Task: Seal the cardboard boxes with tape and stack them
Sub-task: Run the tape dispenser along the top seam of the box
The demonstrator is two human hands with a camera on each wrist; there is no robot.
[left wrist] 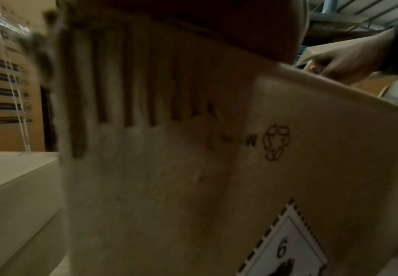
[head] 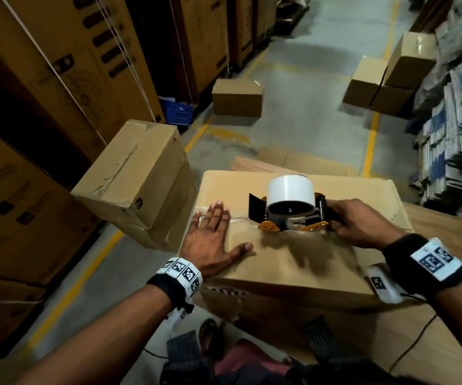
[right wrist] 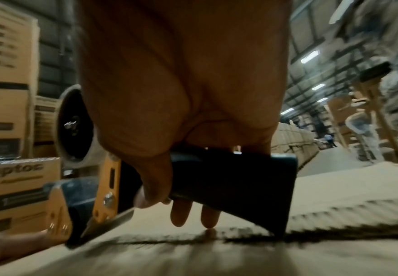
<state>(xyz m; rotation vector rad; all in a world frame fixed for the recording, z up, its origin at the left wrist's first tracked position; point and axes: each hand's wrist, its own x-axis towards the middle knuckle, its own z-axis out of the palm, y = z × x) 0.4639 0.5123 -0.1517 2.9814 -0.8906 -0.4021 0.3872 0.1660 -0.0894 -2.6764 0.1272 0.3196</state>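
Both forearms reach in from the bottom edge, each with a black band carrying white coded tags. Left hand lies flat, fingers straight and thumb spread, pressing the top of the cardboard box near its left edge, fingertips over the start of a clear tape strip along the centre seam. Right hand is wrapped round the dark handle of the tape dispenser, whose orange frame and white roll sit on the seam mid-box; the blade end touching the cardboard is mostly hidden by the roll. From the right wrist, the fingers curl under the handle, but everything is smeared by blur. From the left wrist, only the box's side shows, with a recycling mark and a label cut off at the bottom. Just left of the box, two taped boxes are stacked; more boxes stand on the floor beyond. What the box rests on is hard to make out.
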